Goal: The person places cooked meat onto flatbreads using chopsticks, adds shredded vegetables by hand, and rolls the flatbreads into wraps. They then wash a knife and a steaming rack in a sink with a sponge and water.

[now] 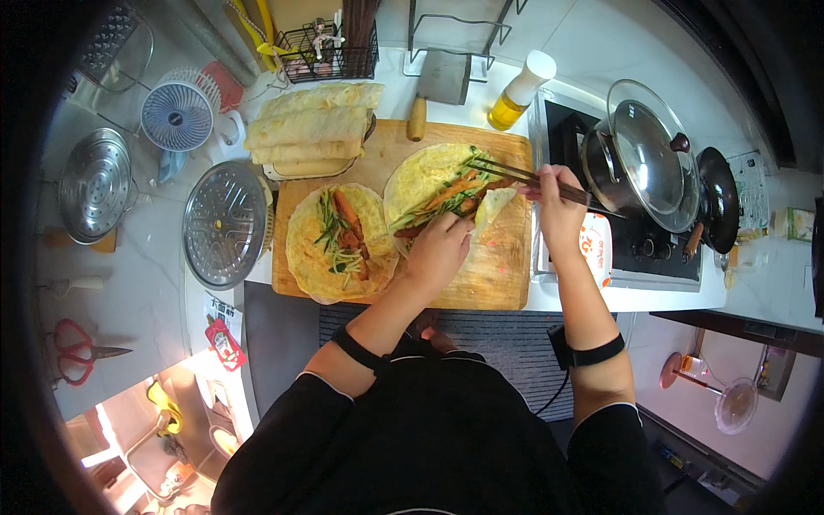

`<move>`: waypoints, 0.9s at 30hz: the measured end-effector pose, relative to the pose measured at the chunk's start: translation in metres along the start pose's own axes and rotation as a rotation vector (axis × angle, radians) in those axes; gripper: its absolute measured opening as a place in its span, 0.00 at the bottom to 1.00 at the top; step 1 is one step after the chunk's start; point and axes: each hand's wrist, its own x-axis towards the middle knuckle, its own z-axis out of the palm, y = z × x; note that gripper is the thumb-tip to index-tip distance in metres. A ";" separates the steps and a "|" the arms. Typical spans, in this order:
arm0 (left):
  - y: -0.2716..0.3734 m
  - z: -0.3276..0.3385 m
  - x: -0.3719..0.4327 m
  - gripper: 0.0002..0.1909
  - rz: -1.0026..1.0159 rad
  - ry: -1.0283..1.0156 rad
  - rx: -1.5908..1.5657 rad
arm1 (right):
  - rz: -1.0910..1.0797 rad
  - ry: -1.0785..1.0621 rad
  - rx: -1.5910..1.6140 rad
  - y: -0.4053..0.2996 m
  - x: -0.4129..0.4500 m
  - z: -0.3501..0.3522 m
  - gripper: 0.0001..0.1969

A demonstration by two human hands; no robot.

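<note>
On a wooden cutting board (476, 283) lie two round egg-coated flatbreads with shredded cucumber and browned strips of filling. My right hand (553, 199) holds a pair of dark chopsticks (528, 175), their tips at the cucumber shreds on the right flatbread (421, 174). My left hand (444, 248) is at the near edge of that flatbread, fingers against the filling; what they pinch is hidden. The flatbread's right edge is lifted and folded partly over the filling. The left flatbread (302, 241) lies flat with its filling down the middle. Rolled flatbreads (309, 129) are stacked on a dish behind it.
A cleaver (444, 77) lies behind the board, its wooden handle over the edge. An oil bottle (515, 100) stands back right. Rightward are a glass-lidded pot (602, 164) on the stove and a wok (718, 199). A perforated steel steamer plate (225, 225) and small fan (177, 117) stand left.
</note>
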 end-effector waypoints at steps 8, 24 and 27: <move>-0.005 0.014 -0.021 0.12 0.133 0.016 0.174 | -0.001 -0.117 0.077 -0.030 -0.009 -0.026 0.14; -0.008 0.018 -0.045 0.14 0.321 0.019 0.224 | 0.097 -0.204 0.098 -0.027 -0.012 -0.022 0.10; -0.010 0.003 -0.040 0.14 0.262 0.018 0.204 | 0.109 -0.241 0.088 -0.016 -0.010 -0.016 0.10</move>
